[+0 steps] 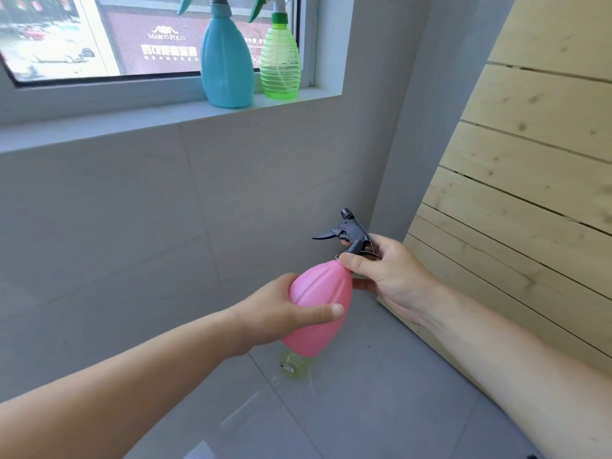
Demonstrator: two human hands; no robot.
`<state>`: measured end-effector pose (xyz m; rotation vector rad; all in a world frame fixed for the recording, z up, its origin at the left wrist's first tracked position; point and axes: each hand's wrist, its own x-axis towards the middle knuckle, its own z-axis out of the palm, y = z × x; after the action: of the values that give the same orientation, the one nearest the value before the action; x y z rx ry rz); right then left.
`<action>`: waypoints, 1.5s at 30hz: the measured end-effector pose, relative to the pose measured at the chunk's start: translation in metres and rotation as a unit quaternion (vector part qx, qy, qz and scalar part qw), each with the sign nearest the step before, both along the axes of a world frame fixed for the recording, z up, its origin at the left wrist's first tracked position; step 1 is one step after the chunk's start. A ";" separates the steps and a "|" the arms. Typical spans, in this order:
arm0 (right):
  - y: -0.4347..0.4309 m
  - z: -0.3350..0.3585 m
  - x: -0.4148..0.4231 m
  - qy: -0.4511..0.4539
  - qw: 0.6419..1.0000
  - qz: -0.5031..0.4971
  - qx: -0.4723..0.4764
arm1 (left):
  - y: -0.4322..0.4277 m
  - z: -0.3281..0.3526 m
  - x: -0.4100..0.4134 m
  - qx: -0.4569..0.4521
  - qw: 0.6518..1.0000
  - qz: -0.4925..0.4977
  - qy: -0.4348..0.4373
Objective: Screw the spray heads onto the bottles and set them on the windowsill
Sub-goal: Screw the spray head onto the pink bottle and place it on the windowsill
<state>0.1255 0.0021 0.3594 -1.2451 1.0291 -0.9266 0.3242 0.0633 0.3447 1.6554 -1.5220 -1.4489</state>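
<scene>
A pink bottle point(318, 303) is held tilted in mid-air, its neck pointing up and to the right. My left hand point(281, 313) wraps around its body. My right hand point(384, 270) pinches the collar of the black spray head point(351, 231), which sits at the bottle's neck. Whether the head is threaded on tight cannot be seen. On the windowsill point(132, 124) stand a blue bottle point(227, 61) and a ribbed green bottle point(280, 58), both upright with spray heads fitted, side by side at the right end.
A pale yellowish bottle point(293, 364) stands on the grey tiled floor point(381, 392) just below the pink one. A slatted pale wood panel point(530, 180) leans along the right. The grey wall point(132, 226) rises to the sill.
</scene>
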 end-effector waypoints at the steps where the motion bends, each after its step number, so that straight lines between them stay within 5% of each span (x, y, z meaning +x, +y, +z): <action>1: 0.002 -0.002 0.000 0.005 1.000 -0.006 0.002 | 0.002 -0.001 0.000 0.016 1.000 -0.010 0.019; 5: 0.002 -0.002 -0.004 -0.014 0.999 -0.023 0.029 | 0.001 0.002 0.007 0.113 0.980 -0.038 0.157; 10: 0.003 -0.003 -0.002 -0.070 0.995 -0.019 0.067 | 0.002 0.008 -0.001 0.064 0.994 -0.069 0.061; 21: 0.005 0.001 0.000 -0.063 0.996 -0.011 0.060 | 0.015 0.001 -0.016 0.036 0.995 -0.001 0.092; 28: 0.005 -0.005 -0.005 -0.064 0.996 -0.022 0.065 | 0.012 -0.010 -0.011 0.102 0.977 -0.045 0.184; 35: 0.004 -0.002 -0.003 -0.100 0.991 -0.013 0.089 | 0.012 -0.012 -0.017 0.085 0.983 -0.053 0.151; 45: -0.001 -0.002 -0.007 -0.086 0.991 -0.010 0.104 | 0.011 -0.002 -0.021 0.151 0.936 -0.038 0.315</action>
<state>0.1183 0.0015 0.3577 -0.9666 0.9766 -0.9006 0.3034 0.0746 0.3422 1.1034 -1.0419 -2.0789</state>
